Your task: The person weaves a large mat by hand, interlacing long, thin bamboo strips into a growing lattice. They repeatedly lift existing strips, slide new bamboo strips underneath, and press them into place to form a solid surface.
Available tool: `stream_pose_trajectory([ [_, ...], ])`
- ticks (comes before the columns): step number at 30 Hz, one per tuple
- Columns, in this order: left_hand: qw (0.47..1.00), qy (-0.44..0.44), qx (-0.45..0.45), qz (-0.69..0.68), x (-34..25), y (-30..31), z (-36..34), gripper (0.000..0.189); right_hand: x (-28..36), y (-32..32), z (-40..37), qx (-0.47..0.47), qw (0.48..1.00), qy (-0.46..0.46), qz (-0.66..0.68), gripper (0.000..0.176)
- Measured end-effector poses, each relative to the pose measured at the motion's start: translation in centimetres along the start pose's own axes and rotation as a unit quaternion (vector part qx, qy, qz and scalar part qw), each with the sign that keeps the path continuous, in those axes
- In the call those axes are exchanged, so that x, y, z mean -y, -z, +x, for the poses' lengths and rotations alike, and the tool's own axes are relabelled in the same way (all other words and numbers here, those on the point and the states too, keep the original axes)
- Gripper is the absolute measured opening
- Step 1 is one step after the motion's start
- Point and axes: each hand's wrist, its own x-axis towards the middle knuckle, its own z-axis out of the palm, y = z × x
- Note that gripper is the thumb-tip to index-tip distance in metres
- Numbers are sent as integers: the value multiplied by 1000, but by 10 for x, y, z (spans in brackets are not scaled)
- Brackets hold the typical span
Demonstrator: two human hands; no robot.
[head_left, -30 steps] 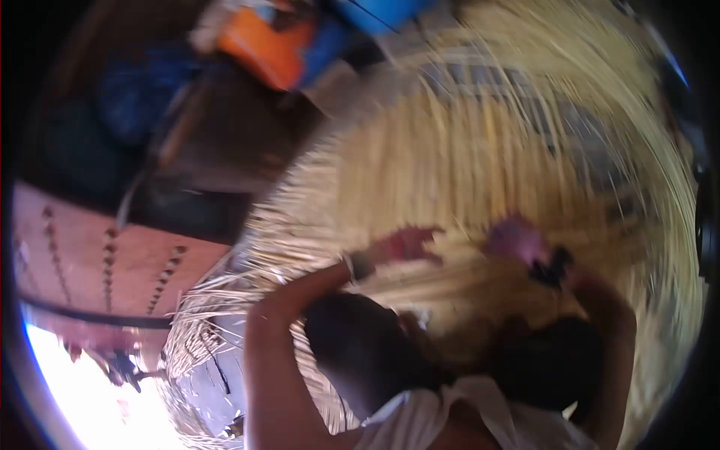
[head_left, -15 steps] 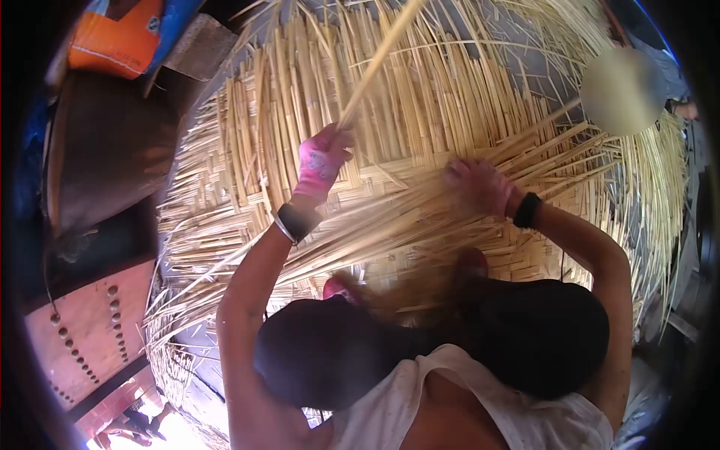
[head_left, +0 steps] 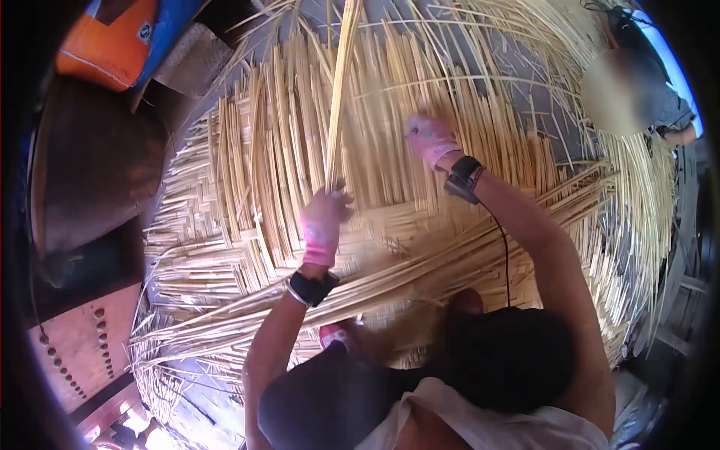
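My left hand (head_left: 327, 214), in a pink glove, is closed on the near end of a long pale strip (head_left: 343, 82) that points away from me. To the right, my right hand (head_left: 433, 139), also gloved in pink, is over the upright strips of the woven mat (head_left: 292, 127). Its fingers are smeared by motion, and whether they hold anything is unclear. Between my hands and my knees, a loose bundle of strips (head_left: 390, 279) lies slantwise across the woven part.
An orange bag (head_left: 112, 41) and a rough block (head_left: 193, 60) are at the upper left. Below them stands a dark curved panel (head_left: 94, 172), with a studded reddish board (head_left: 82, 345) farther down. Another person's arm (head_left: 681, 135) shows at the right. More loose strips (head_left: 645, 217) edge the mat.
My right hand has moved up and left, off the slanting bundle. My left hand sits lower in view, and its strip now points more nearly straight away. More of the other person shows.
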Motion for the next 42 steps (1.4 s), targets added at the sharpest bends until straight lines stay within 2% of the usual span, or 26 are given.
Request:
stream_pose_trajectory([
  [2, 999, -7, 4, -35, -5, 0, -2, 29, -6, -5, 12, -91, 993, -11, 76, 16],
  [3, 992, 50, -26, -109, -5, -2, -4, 29, -3, 2, 14, -74, 995, -44, 46, 17],
  [5, 992, 64, -26, -108, -9, -5, 1, 30, 16, 18, 16, -37, 993, -113, -14, 19],
  [7, 991, 75, -30, -103, -13, -6, 0, 30, 30, 33, 13, -31, 996, -78, 34, 20],
  [9, 989, 100, -38, -105, -19, -10, -1, 29, 26, 26, 26, -56, 974, -157, 153, 27],
  [11, 989, 90, -29, -115, -8, -6, -3, 31, 17, 13, 36, -25, 957, -123, 262, 41],
  [13, 986, 79, -31, -146, -1, -4, -2, 30, 10, 9, 34, -19, 976, -132, 174, 44],
  [15, 985, 96, -44, -140, -2, -2, -2, 28, 32, 25, 22, 29, 984, -146, 101, 49],
  [18, 978, 107, -52, -169, -7, -5, 1, 24, 22, 4, 28, 100, 926, -165, 325, 49],
  [19, 980, 99, -53, -164, -4, -4, 1, 26, 24, 6, 32, 128, 916, -207, 320, 53],
  [22, 977, 82, -85, -178, 2, 1, 5, 32, 28, 20, 9, -28, 921, -153, 356, 29],
  [24, 959, 62, -136, -241, 15, 6, 11, 33, 27, 40, -4, 23, 886, -129, 444, 28],
  [26, 949, 74, -80, -297, 4, 4, 18, 34, 28, 58, -17, 23, 860, -69, 505, 24],
  [27, 976, 82, -87, -184, -3, -3, 21, 34, 32, 69, -25, 54, 831, -37, 552, 33],
  [28, 974, 96, -82, -190, -3, -12, 26, 36, 35, 82, -31, 82, 799, -4, 595, 42],
  [29, 983, 73, -24, -169, -4, -22, 28, 33, 38, 92, -39, 109, 763, 27, 637, 51],
  [30, 987, 48, 34, -149, -7, -31, 31, 30, 45, 100, -46, 121, 810, 19, 574, 42],
  [31, 996, -12, 87, -19, -5, -40, 35, 25, 53, 107, -55, 134, 852, 9, 506, 34],
  [32, 982, -75, 136, 109, -2, -49, 41, 20, 56, 111, -63, 146, 890, 2, 432, 27],
  [33, 946, -137, 179, 235, 0, -57, 48, 16, 53, 107, -67, 108, 933, 70, 337, 34],
  [34, 918, -150, 196, 311, -9, -63, 52, 16, 51, 113, -69, 125, 961, 69, 237, 36],
  [36, 840, -174, 231, 460, -25, -71, 60, 16, 48, 126, -71, 151, 986, 63, 36, 42],
  [37, 878, -161, 229, 387, -7, -69, 67, 16, 19, 103, -60, 139, 985, 104, -22, 42],
  [39, 895, -168, 240, 337, 30, -62, 85, 17, -11, 97, -69, 172, 980, 84, -54, 40],
  [40, 901, -170, 247, 313, 28, -61, 85, 18, -22, 95, -74, 189, 977, 74, -68, 39],
  [42, 899, -99, 268, 333, 8, -61, 82, 22, -40, 91, -82, 214, 977, 8, 1, 33],
])
